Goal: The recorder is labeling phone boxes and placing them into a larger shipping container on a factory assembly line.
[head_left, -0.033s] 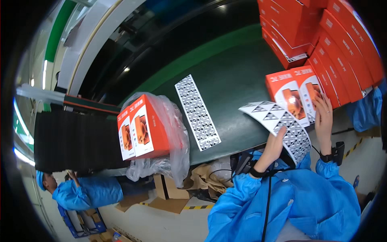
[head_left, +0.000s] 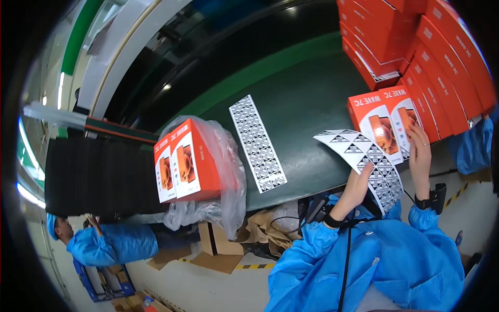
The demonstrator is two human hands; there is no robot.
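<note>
My left hand [head_left: 357,188] is closed on a curved sheet of stickers [head_left: 382,174], white with black triangular prints, its thumb on top. The sheet's far end lifts over the table and partly covers a red-and-white box [head_left: 378,125] with an orange product picture. Beside that box stands a similar one [head_left: 401,106], and my right hand [head_left: 420,151] lies against its right side, fingers stretched out over the front. The right thumb is hidden from sight. A second sticker sheet [head_left: 258,143] lies flat on the dark green table [head_left: 306,135], left of my hands.
Tall stacks of red boxes [head_left: 439,73] stand at the far right. On the left, two boxes [head_left: 179,161] sit partly wrapped in a clear plastic bag [head_left: 232,177]. Behind them is a black stack [head_left: 99,177]. A co-worker in blue [head_left: 112,244] stands at lower left, near open cartons [head_left: 221,255].
</note>
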